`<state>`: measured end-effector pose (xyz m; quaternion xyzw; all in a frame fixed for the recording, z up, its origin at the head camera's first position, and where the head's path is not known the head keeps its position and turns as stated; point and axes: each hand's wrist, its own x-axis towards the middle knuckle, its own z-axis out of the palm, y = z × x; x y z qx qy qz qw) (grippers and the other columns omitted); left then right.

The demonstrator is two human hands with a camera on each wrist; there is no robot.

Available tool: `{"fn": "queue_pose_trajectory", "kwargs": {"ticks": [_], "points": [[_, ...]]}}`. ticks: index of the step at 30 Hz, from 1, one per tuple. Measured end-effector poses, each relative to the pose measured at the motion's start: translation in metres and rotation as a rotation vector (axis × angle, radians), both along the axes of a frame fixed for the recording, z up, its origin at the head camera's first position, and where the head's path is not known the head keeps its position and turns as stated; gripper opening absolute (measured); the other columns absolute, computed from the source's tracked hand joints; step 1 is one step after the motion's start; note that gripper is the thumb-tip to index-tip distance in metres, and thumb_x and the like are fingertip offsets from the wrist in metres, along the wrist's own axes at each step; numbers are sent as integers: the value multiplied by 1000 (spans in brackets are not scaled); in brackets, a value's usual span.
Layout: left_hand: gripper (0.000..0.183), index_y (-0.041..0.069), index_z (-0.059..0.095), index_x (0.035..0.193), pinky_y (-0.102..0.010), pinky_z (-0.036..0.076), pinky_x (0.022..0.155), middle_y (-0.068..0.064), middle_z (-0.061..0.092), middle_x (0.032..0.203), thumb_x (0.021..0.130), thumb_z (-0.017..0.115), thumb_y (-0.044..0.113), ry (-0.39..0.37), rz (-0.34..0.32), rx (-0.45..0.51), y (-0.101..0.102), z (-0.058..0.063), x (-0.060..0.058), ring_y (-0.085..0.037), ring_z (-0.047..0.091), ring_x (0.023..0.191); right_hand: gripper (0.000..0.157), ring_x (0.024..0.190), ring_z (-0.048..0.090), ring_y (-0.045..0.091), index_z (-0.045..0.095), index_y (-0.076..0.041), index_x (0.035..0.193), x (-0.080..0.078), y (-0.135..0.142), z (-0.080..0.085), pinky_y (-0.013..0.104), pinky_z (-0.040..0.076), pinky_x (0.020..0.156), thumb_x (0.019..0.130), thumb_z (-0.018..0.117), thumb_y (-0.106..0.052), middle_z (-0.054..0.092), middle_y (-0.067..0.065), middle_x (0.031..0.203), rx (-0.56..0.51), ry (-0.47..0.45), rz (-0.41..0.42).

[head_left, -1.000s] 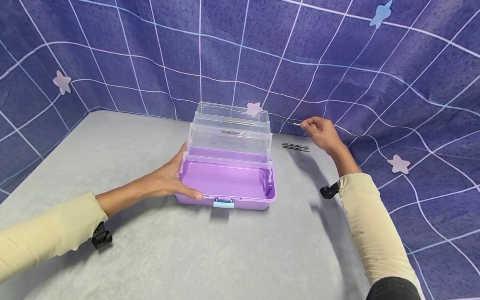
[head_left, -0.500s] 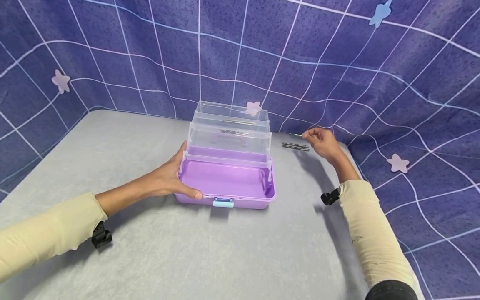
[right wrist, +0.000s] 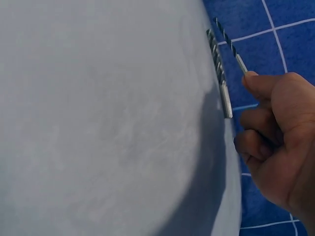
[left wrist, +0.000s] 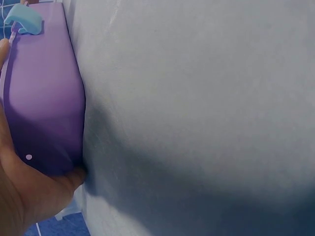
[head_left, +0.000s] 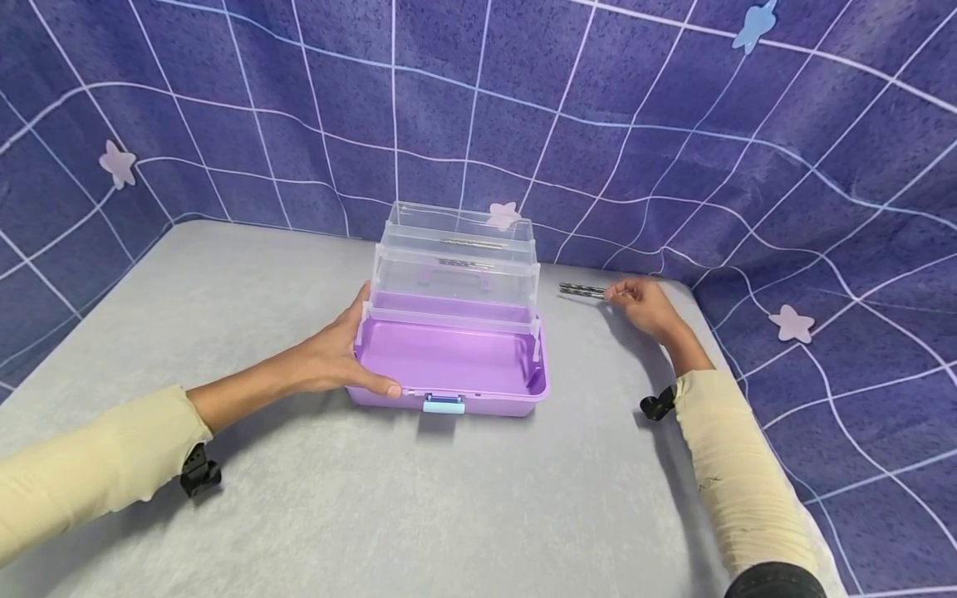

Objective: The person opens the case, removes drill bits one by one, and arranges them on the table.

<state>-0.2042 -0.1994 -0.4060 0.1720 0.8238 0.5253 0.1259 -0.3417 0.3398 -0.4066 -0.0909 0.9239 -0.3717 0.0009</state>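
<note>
A purple storage box (head_left: 493, 405) with clear tiered trays (head_left: 516, 270) stands raised on the table. My left hand (head_left: 329, 353) grips its left end, thumb along the front rim and the other fingers on the side. Several drill bits (head_left: 465, 264) show through the trays. To the right of the box, my right hand (head_left: 649, 307) is low over loose drill bits (head_left: 579, 290) lying side by side. In the right wrist view its thumb and finger pinch another drill bit (right wrist: 230, 43) by the plain shank, just above the lying bits.
A pale blue latch (head_left: 444, 404) sits on the box's front. The grey table (head_left: 449, 515) extends in front and to the left. Behind and to the right hangs a blue-purple gridded cloth (head_left: 620, 100) with star shapes.
My right hand has come down towards the table with the pinched drill bit, to beside the lying ones. My left hand and the box have stayed put.
</note>
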Motion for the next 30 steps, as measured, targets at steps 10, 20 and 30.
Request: {"fn": "queue_pose_trajectory", "kwargs": {"ticks": [10, 20, 30], "points": [[176, 26, -24, 179, -69, 32, 136, -17, 17, 189, 67, 112, 25, -12, 4, -8, 0, -1, 0, -41, 55, 151, 25, 68, 49, 6, 76, 3, 122, -5, 7, -14, 25, 42, 66, 112, 68, -19, 52, -15, 70, 62, 1, -33], [172, 33, -19, 180, -67, 41, 131, -16, 23, 186, 67, 111, 19, -17, -7, 43, -1, -1, 1, -41, 60, 145, 27, 67, 48, 3, 76, 2, 122, -11, 5, -18, 25, 40, 68, 112, 71, -23, 62, -17, 75, 77, -16, -46], [174, 31, -20, 180, -68, 38, 133, -16, 24, 186, 67, 112, 22, -10, -2, 14, 0, 1, 1, -42, 59, 147, 28, 79, 52, 8, 83, 0, 121, -10, 4, -23, 26, 42, 77, 106, 79, -24, 82, 20, 115, 116, 61, -109]]}}
